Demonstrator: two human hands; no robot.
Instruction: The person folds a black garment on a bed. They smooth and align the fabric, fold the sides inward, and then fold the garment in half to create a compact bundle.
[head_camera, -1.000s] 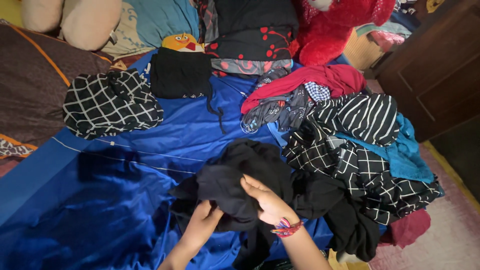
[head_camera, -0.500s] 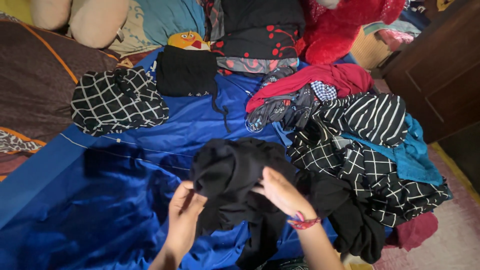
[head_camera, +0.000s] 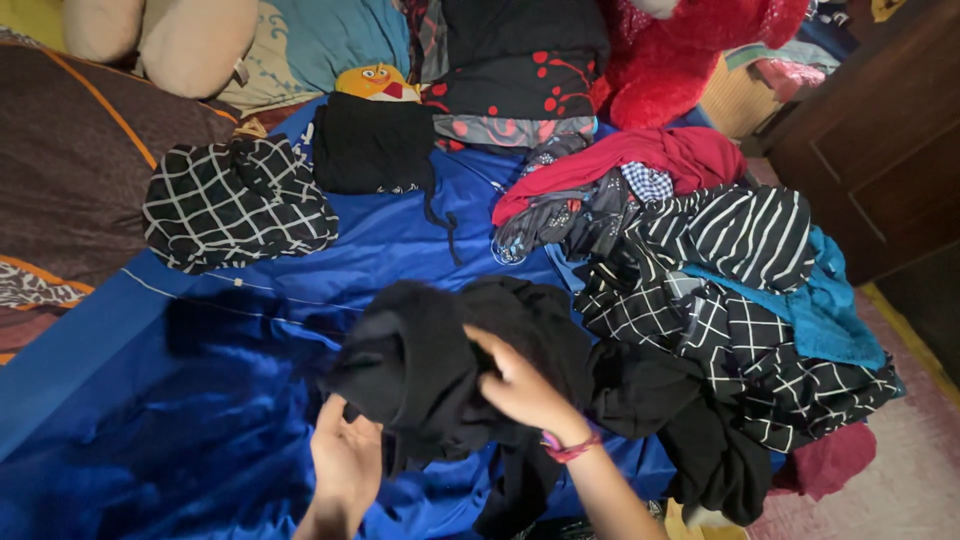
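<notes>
Item: black garment (head_camera: 440, 365), bunched, on the blue sheet (head_camera: 200, 400) of the bed.

Handling: right hand (head_camera: 515, 385) grasping a fold at the top of the bundle; left hand (head_camera: 345, 460) cupped, palm up, under its lower left edge, fingers closed on loose cloth.

Progress, judged: folding barely begun. Garment crumpled, no flat panel, no clean crease.

Orientation: bundle's long axis slants from upper left to lower right, a dark tail trailing below the right hand; collar or hem end cannot be told.

Relative to the black garment: folded check cloth (head_camera: 235, 205) and folded black piece (head_camera: 370, 145) beyond it, apparently finished; unsorted heap (head_camera: 720, 290) of striped, checked, red and teal clothes just to its right.
</notes>
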